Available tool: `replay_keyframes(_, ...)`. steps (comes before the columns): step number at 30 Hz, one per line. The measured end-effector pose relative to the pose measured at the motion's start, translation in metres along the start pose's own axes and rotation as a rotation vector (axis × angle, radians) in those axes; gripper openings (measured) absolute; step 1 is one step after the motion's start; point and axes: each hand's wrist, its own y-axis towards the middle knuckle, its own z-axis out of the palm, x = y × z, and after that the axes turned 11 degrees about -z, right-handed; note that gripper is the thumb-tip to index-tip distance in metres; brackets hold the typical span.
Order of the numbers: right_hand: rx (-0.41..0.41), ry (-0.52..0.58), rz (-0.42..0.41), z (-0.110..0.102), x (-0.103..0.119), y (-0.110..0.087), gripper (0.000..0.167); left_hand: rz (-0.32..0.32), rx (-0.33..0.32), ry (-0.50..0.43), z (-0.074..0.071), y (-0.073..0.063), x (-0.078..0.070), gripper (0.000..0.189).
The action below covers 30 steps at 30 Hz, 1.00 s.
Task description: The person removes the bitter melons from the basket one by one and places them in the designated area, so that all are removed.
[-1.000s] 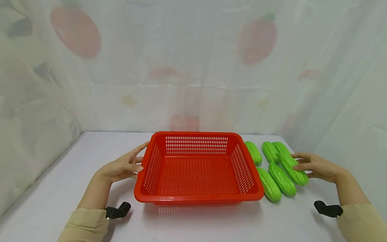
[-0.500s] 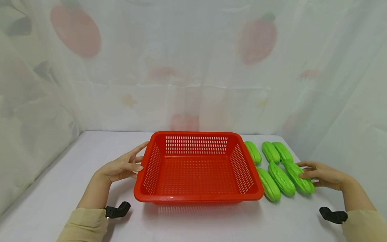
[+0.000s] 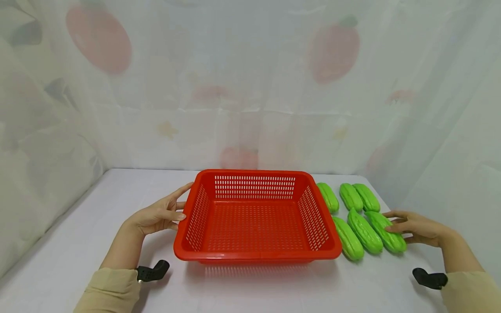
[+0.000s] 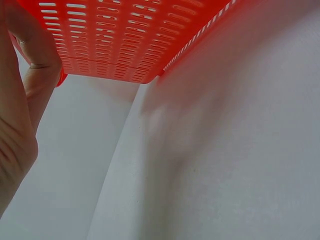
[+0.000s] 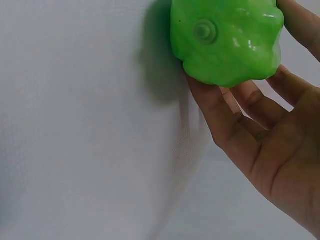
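A red plastic basket (image 3: pixel 256 256) with slotted walls stands in the middle of the table, nothing lying inside it. My left hand (image 3: pixel 158 216) holds its left side, thumb over the rim and fingers behind the wall; the left wrist view shows the basket's slotted side (image 4: pixel 120 35) above the tabletop. At the right, my right hand (image 3: pixel 419 228) grips a glossy green bitter melon (image 3: pixel 385 232) from its right side. In the right wrist view, the blunt end of that bitter melon (image 5: pixel 227 45) faces the camera, with fingers curled along its far side and underneath.
Several more green bitter melons lie right of the basket, the closest a front one (image 3: pixel 348 239) beside its wall, another (image 3: pixel 365 230) next to the held one, and others (image 3: pixel 351 197) behind. A white table (image 3: pixel 250 291) carries everything; a printed curtain (image 3: pixel 250 87) hangs at the back.
My right hand has moved the bitter melon right and toward me, down to the end of the front row. My left hand and the basket have stayed in place.
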Motion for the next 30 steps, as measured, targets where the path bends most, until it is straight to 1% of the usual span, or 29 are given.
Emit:
replay_keyframes(5, -0.008, -0.015, 0.006, 0.001, 0.002, 0.001, 0.080, 0.001, 0.007, -0.006, 0.000, 0.000, 0.000, 0.096)
replay_keyframes(15, 0.010, -0.066, 0.038, -0.001, 0.008, 0.004, 0.080, 0.011, 0.015, -0.012, -0.001, 0.001, 0.000, 0.097)
replay_keyframes(22, 0.016, -0.098, 0.020, 0.000, 0.011, 0.003, 0.081, 0.013, 0.021, -0.010, -0.002, 0.001, 0.001, 0.096)
replay_keyframes(24, 0.008, -0.102, 0.030, 0.001, 0.011, 0.003, 0.081, 0.014, 0.021, -0.008, -0.001, 0.001, 0.001, 0.096)
replay_keyframes(30, 0.011, -0.090, 0.012, 0.003, 0.009, 0.001, 0.078, 0.009, 0.016, -0.011, 0.000, 0.001, 0.000, 0.097)
